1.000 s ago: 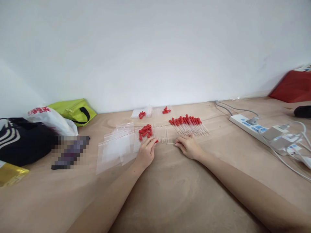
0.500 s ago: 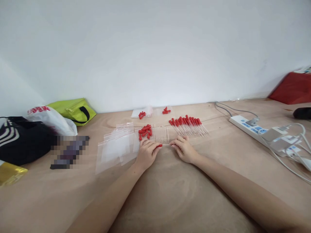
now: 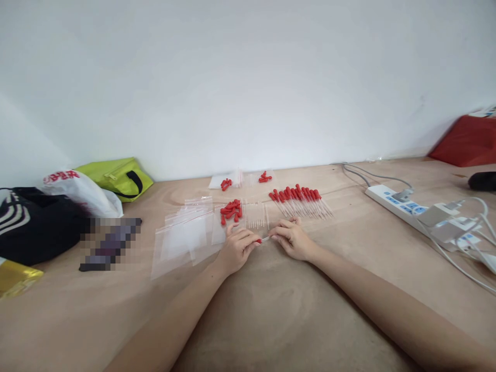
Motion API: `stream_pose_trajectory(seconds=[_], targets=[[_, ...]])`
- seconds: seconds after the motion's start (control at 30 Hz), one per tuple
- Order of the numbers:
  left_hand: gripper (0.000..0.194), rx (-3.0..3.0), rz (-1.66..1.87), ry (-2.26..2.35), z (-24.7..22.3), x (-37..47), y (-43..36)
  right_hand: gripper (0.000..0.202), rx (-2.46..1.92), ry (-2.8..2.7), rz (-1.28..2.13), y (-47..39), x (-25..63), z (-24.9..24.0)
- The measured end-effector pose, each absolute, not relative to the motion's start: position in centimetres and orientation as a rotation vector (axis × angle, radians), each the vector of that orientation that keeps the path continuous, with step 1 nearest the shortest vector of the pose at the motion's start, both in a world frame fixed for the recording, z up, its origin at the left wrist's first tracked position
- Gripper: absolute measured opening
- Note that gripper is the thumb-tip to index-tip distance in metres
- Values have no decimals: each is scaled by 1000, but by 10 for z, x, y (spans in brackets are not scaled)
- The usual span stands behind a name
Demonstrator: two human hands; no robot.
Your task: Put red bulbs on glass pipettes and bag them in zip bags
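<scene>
My left hand [image 3: 237,248] pinches a red rubber bulb [image 3: 259,241], its open end facing right. Between the fingers of my right hand [image 3: 291,238] is a thin clear tube [image 3: 265,238], whose left end meets the bulb. How deep the tube sits in the bulb is too small to tell. Just beyond my left hand lies a pile of loose red bulbs [image 3: 231,211]. Right of that pile is a row of bare clear tubes [image 3: 256,214]. Several tubes with red bulbs on them [image 3: 300,200] lie side by side beyond my right hand.
Clear zip bags [image 3: 178,232] lie left of my left hand. Two small groups of bulbs [image 3: 226,184] rest near the wall. A power strip [image 3: 395,203] with chargers and cables stands right; a dark blurred object [image 3: 112,244] and bags [image 3: 116,175] are left.
My left hand has moved slightly right and nearer to me with the bulb. The gap between my hands is smaller, and the tube now slants.
</scene>
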State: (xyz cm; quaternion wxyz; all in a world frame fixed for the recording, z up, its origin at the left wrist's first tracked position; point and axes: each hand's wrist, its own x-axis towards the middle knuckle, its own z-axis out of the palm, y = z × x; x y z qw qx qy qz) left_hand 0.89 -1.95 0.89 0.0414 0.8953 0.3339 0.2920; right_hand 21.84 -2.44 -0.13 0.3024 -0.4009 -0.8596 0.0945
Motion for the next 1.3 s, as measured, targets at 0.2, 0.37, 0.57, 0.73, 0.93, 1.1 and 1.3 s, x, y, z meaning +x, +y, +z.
stream_pose_trajectory(seconds=[0.2, 0.37, 0.57, 0.73, 0.93, 1.1, 1.3], targets=[[22, 2774, 901, 1034, 11, 10, -21, 23, -1089, -2285, 159, -25, 217, -1], [24, 2782, 902, 1063, 9, 9, -20, 23, -1098, -2310, 35, -27, 215, 0], [24, 2809, 864, 1030, 8, 8, -19, 21, -1095, -2390, -80, -29, 212, 2], [24, 2827, 844, 1020, 6, 8, -19, 23, -1104, -2395, -140, -33, 208, 3], [21, 2841, 844, 997, 6, 10, -19, 25, -1147, -2382, -66, -35, 201, 1], [20, 2853, 841, 977, 9, 10, -20, 25, -1149, -2373, -12, -33, 196, 0], [20, 2840, 890, 1157, 12, 10, -18, 24, -1152, -2389, -139, -28, 197, 6]])
